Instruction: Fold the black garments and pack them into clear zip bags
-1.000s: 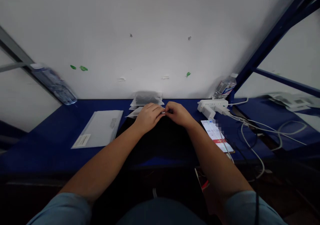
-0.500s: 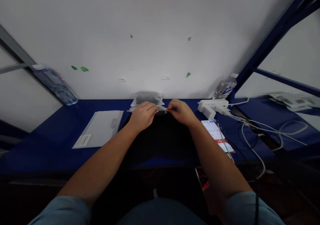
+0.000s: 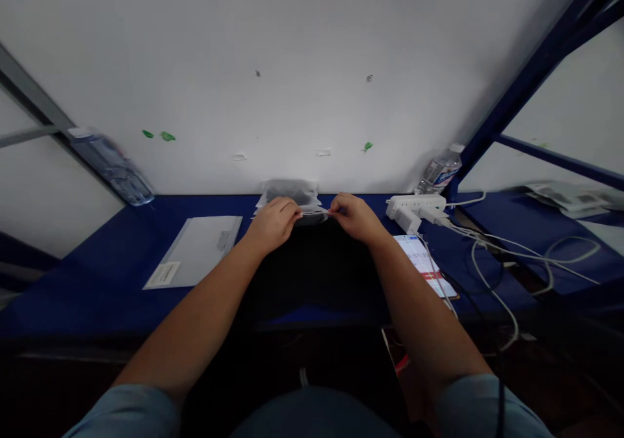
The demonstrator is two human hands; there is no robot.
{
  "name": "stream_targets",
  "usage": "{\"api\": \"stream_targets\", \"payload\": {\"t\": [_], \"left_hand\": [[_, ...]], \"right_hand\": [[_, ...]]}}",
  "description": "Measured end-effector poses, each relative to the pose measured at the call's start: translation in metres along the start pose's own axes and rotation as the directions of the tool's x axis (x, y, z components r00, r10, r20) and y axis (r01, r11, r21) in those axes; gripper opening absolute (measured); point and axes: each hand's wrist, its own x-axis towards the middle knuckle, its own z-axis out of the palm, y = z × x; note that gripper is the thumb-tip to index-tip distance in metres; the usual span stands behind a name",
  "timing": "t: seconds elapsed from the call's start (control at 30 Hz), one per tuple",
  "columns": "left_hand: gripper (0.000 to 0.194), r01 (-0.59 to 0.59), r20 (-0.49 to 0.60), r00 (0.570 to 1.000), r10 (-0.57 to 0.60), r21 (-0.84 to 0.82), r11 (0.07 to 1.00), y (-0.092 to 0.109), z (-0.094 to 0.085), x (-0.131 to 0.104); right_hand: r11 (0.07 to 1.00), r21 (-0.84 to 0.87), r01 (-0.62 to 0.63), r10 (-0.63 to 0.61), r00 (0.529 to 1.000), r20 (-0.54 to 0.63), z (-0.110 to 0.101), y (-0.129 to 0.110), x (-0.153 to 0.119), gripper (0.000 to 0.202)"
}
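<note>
1. Left bottle (image 3: 112,168): far left of the strip (image 3: 416,203), clear, white cap.
2. Sleeve (image 3: 197,249): left of the strip and nearer you, flat, label (image 3: 164,274) on its near corner.
3. Your left hand (image 3: 274,223): left of the strip, thumb and fingertips pinching the bag's left side.
4. Stack (image 3: 287,190): left of the strip, a bit farther back; translucent packs, dark inside.
5. Bag (image 3: 314,212): left of the strip, about level with it; edge strung between your hands. Contents: can't tell.
6. Your right hand (image 3: 355,217): just left of the strip, fingertips pinching the bag's right side.
7. Phone (image 3: 423,262): nearer you than the strip, screen lit.
8. Right bottle (image 3: 441,168): behind the strip, at its right end, labelled.
9. Cables (image 3: 480,240): run right from the strip, tangled.
</note>
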Motion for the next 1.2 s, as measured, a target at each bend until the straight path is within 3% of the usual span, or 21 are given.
{"api": "stream_targets", "payload": {"t": [0.1,0.23,0.33,0.53,0.87,1.2], "left_hand": [[0.016,0.020,-0.005,1.000,-0.020,0.012,1.000,0.001,0.004,0.000],[0.018,-0.051,0.033,0.998,0.051,0.016,0.999,0.004,0.009,-0.001],[0.017,-0.059,0.068,0.996,0.057,0.030,0.998,0.003,0.008,-0.002],[0.016,-0.020,0.106,0.994,0.014,0.049,0.999,-0.002,0.004,-0.003],[0.019,-0.027,0.155,0.988,0.000,0.171,0.985,0.011,0.011,-0.001],[0.014,0.033,0.274,0.957,-0.097,0.228,0.973,0.014,0.011,0.001]], "right_hand": [[0.997,-0.066,0.049,-0.049,0.999,0.001,0.003,-0.006,-0.001,0.009],[0.958,-0.222,0.184,-0.174,0.983,0.063,0.015,-0.019,0.000,0.023],[0.932,-0.275,0.238,-0.207,0.969,0.136,0.023,-0.023,0.002,0.013],[0.938,-0.254,0.236,-0.217,0.971,0.102,0.025,-0.019,0.002,0.010],[0.937,-0.236,0.258,-0.236,0.965,0.116,0.025,-0.014,0.002,0.004],[0.872,-0.332,0.358,-0.319,0.933,0.167,0.033,-0.014,-0.001,0.015]]}}
